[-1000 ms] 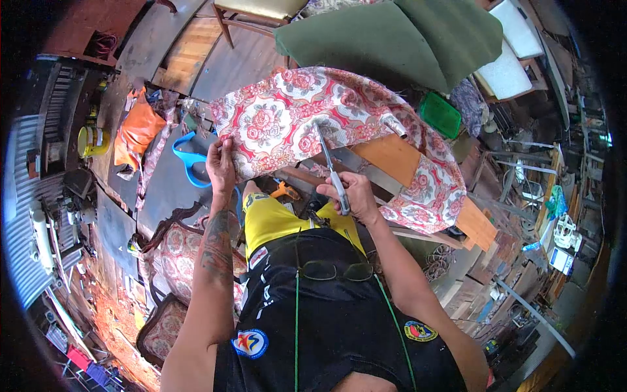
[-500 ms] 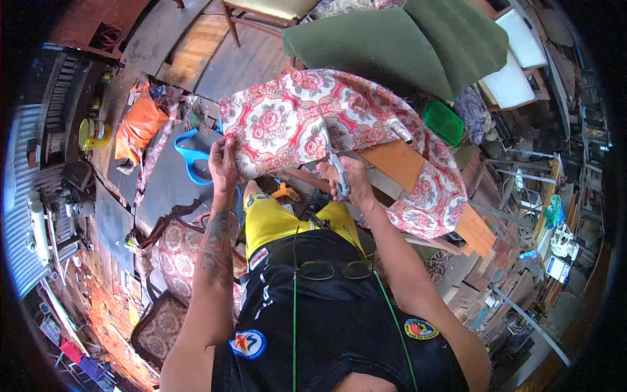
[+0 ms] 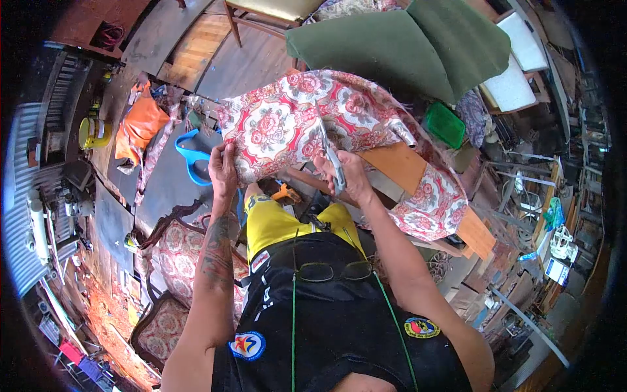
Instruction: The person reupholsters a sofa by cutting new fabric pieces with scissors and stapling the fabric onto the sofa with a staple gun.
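A red and white floral fabric [image 3: 268, 124] spreads across the middle of the view and drapes down to the right. My left hand [image 3: 223, 171] pinches its lower left edge. My right hand [image 3: 347, 175] is wrapped round the handles of grey scissors [image 3: 335, 163]. The scissor blades point up and lie over the fabric, along its lower edge. An orange-brown board [image 3: 397, 164] shows from under the cloth, right of my right hand.
Green material [image 3: 372, 49] lies at the top, with a green basket [image 3: 445, 124] below it. A blue strap-like object [image 3: 189, 155] is left of my left hand. Floral-upholstered chair parts [image 3: 179, 251] stand lower left, and a yellow bucket [image 3: 95, 133] at far left.
The scissor blades have swung slightly left and show more of their length over the fabric. My right hand has shifted a little. My left hand still pinches the cloth.
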